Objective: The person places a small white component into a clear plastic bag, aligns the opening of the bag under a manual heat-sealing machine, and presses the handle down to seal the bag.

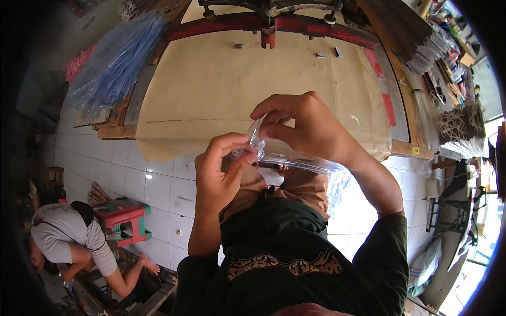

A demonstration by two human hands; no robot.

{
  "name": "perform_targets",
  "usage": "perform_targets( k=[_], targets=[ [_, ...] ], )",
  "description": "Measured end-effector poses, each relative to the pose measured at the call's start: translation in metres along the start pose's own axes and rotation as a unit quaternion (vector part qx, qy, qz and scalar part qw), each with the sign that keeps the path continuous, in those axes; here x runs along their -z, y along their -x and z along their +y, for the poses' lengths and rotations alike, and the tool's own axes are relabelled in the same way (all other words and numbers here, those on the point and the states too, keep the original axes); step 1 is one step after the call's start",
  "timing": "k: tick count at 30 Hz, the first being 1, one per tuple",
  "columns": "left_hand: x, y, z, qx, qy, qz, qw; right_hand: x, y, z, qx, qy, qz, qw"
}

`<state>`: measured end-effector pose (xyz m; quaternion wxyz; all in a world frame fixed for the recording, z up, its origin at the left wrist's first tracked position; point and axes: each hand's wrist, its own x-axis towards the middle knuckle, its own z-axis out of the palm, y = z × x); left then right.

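A piece of clear plastic film (295, 160) is pinched between both of my hands, just in front of the table's near edge. My left hand (220, 160) grips its gathered corner between thumb and fingers. Slightly higher and to the right, my right hand (305, 124) pinches the film's pointed tip. The rest of the film trails to the right beneath my right forearm and hangs over my lap. Glare on the plastic hides whether it is a bag or a loose sheet.
Brown paper (211, 89) covers the table, with small metal pieces (321, 55) on it. A red metal bar (221, 27) spans its far side. Blue plastic sheets (121, 58) lie at left. A person (74, 231) crouches by a red-green stool (126, 216). Cord bundles (456, 124) hang right.
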<state>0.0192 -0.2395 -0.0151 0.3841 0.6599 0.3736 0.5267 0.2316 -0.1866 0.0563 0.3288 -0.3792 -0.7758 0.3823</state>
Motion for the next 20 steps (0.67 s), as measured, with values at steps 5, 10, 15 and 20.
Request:
perform_targets(
  k=[5,10,15,20],
  targets=[
    [0.005,-0.003,0.006,-0.042,-0.06,-0.011,0.997,0.0,0.0,0.005,-0.019,-0.071,0.007,0.997],
    [0.006,-0.003,0.003,-0.048,-0.046,0.001,0.998,-0.001,-0.001,0.008,-0.021,-0.135,-0.012,0.991],
    [0.003,-0.003,-0.003,-0.1,-0.088,0.02,0.991,-0.001,0.003,0.002,-0.033,-0.106,0.017,0.994],
    [0.006,-0.016,0.006,-0.124,-0.132,0.014,0.983,0.009,0.002,0.011,-0.077,-0.179,-0.051,0.979]
  ],
)
